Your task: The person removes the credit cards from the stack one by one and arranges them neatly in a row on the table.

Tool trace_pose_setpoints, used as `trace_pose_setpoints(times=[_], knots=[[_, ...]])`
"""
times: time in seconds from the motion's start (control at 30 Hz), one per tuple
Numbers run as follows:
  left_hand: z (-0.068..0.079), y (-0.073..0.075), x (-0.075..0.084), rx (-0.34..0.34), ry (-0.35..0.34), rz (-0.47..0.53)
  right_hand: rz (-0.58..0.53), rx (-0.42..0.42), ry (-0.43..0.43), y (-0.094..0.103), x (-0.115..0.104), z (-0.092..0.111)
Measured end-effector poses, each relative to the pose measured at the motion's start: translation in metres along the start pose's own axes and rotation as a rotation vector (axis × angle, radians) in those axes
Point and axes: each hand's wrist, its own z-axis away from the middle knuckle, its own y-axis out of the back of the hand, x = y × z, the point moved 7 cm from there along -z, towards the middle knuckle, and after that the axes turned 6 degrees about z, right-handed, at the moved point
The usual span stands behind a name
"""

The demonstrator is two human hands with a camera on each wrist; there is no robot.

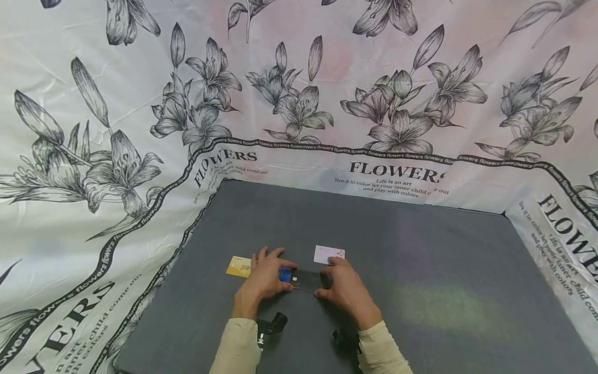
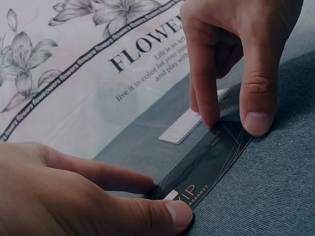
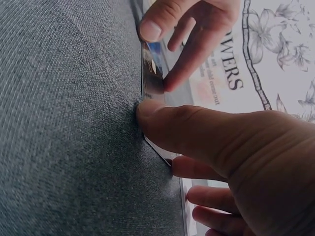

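Note:
A black card with "VIP" lettering (image 1: 308, 280) lies on the grey tabletop between the two hands. My left hand (image 1: 263, 278) pinches its left end, thumb on the near edge and a finger on the far edge. At the other end, my right hand (image 1: 348, 288) holds the card the same way, as the left wrist view also shows. A blue card (image 1: 285, 274) shows partly between the left thumb and finger, the rest hidden. Left of that hand lies a yellow card (image 1: 239, 266), partly covered by it. Just beyond the right fingers is a pale pink card (image 1: 329, 254).
The grey tabletop (image 1: 444, 259) runs back to a white cloth (image 1: 299, 171) printed with flowers and lettering, which also rises along the left and right sides. Black camera mounts (image 1: 272, 324) sit on the wrists, above the table.

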Motion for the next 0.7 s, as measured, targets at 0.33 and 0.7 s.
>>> trace_pose_setpoints(times=[0.33, 0.7], knots=[[0.009, 0.015, 0.029, -0.045, 0.003, -0.065, -0.005, 0.021, 0.004, 0.003, 0.001, 0.002], [0.001, 0.014, 0.035, -0.051, -0.005, -0.049, -0.068, 0.065, -0.032, 0.018, 0.018, 0.004]])
